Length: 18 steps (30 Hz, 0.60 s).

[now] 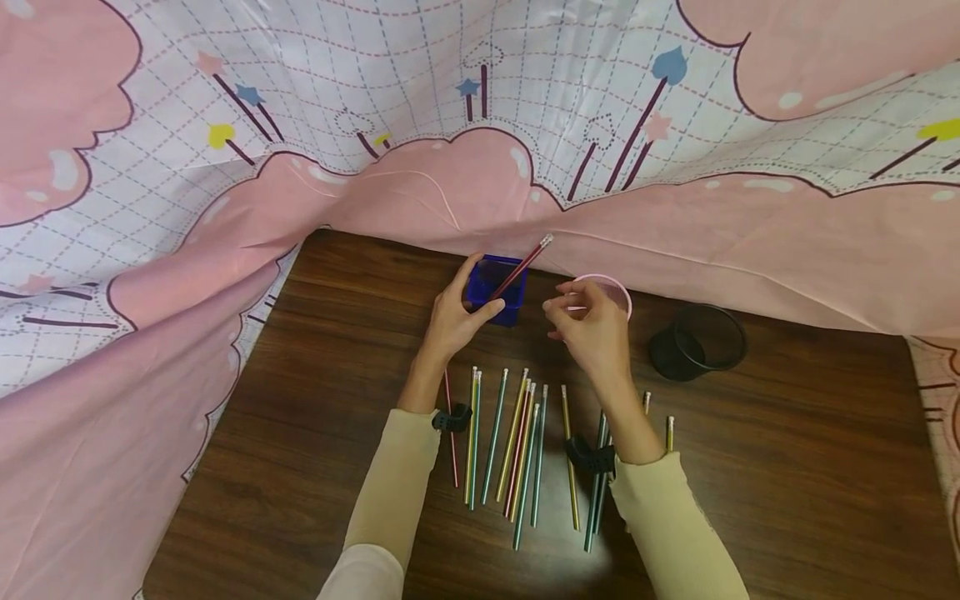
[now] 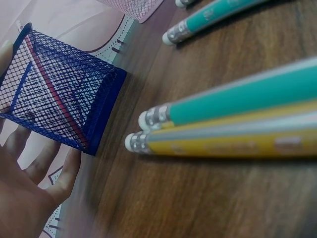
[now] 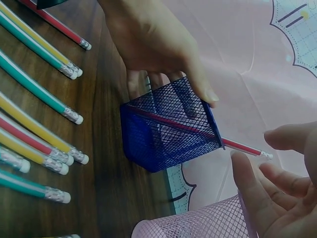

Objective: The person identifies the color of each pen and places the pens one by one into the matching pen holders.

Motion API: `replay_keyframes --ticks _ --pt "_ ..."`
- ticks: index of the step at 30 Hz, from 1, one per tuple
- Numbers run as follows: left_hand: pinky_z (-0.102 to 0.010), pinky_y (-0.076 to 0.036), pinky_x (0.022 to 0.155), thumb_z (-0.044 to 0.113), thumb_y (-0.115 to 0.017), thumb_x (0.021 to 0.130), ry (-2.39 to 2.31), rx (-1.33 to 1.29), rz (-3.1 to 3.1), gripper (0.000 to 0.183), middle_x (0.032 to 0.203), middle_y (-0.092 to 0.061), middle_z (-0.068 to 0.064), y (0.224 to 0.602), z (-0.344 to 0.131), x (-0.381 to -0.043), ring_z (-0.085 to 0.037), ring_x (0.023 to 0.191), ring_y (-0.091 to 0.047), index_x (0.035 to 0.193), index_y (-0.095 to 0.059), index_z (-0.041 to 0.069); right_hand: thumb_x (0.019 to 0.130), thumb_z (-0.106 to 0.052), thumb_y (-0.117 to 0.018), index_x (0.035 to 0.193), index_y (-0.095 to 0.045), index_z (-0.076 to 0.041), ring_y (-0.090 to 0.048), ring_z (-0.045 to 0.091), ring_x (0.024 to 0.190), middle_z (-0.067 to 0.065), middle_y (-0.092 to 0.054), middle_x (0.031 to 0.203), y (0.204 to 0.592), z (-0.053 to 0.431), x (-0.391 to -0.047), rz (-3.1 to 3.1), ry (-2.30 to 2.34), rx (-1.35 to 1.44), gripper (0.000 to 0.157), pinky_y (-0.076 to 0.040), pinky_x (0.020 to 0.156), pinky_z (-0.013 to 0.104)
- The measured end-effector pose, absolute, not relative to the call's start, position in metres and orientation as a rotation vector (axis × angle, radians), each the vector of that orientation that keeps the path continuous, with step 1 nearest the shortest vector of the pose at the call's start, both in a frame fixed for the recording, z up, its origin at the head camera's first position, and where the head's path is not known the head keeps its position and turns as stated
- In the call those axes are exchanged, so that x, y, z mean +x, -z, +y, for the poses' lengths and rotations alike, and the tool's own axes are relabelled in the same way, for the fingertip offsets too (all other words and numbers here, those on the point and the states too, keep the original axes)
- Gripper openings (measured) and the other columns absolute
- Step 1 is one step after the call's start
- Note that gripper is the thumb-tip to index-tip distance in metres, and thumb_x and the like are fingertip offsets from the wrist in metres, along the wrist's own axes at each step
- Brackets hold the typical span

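My left hand (image 1: 452,323) grips a square blue mesh pencil holder (image 1: 508,315), thumb on the near side and fingers around the far side. One red pencil (image 1: 525,261) with a white eraser leans diagonally inside it, its eraser end sticking out past the rim. The pencil's slant shows through the blue mesh (image 2: 59,84) in the left wrist view. To the right, my right hand (image 1: 596,333) hovers in front of a round pink mesh cup (image 1: 622,293), fingers loosely bent with nothing between them. In the right wrist view its fingertips are close to the pencil's eraser end, apart from it.
Several yellow, teal and red pencils (image 1: 493,437) lie spread on the dark wooden table (image 1: 300,400), erasers pointing away from me. A round black mesh cup (image 1: 678,357) stands at the right. A pink patterned cloth (image 1: 420,200) hangs along the table's far and left edges.
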State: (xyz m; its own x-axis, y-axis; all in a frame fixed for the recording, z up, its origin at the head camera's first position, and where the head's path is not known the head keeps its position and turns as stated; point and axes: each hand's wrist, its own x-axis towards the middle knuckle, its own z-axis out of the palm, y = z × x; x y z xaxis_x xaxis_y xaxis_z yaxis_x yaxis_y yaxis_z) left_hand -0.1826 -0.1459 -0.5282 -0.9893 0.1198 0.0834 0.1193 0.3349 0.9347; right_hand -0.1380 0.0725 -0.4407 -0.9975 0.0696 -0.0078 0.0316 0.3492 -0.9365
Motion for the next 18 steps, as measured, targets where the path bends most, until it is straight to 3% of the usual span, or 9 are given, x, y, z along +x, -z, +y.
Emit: replay_keyframes --ticks 8,18 --pt "-0.047 -0.052 0.090 0.039 -0.077 0.086 -1.801 0.211 2.570 0.080 0.141 -0.055 -0.009 0.527 -0.145 -0.183 -0.032 0.117 -0.059 0.153 -0.033 0.040 0.088 -0.010 -0.073 0.111 -0.066 0.000 -0.073 0.034 0.076 0.014 -0.073 0.091 0.446 0.070 -0.122 -2.587 -1.731 -0.034 0.025 -0.058 0.054 0.032" --pt "-0.048 -0.051 0.092 0.037 -0.078 0.086 -1.801 0.186 2.572 0.079 0.142 -0.054 -0.009 0.526 -0.144 -0.182 -0.032 0.121 -0.056 0.153 -0.034 0.037 0.087 -0.010 -0.074 0.107 -0.068 -0.003 -0.074 0.029 0.074 0.010 -0.073 0.090 0.456 0.067 -0.108 -2.635 -1.696 -0.024 0.022 -0.057 0.053 0.025"
